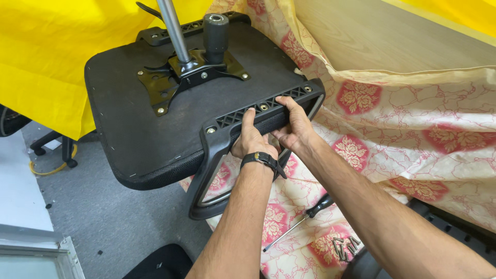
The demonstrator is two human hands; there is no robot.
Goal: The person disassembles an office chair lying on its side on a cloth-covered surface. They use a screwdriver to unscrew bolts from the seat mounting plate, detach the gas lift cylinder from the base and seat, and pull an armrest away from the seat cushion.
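Both forearms low centre; left hand (251, 142) and right hand (293, 124), each grip closed on black armrest (243, 132) of upturned office chair seat (155, 113), upper left. Screwdriver (302, 219) on floral cloth (413, 124) below.

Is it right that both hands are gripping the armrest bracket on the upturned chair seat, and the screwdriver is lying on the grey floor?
Not quite. In the head view both hands, left hand and right hand, do grip the armrest bracket on the upturned chair seat, but the screwdriver lies on the floral cloth, not the grey floor.
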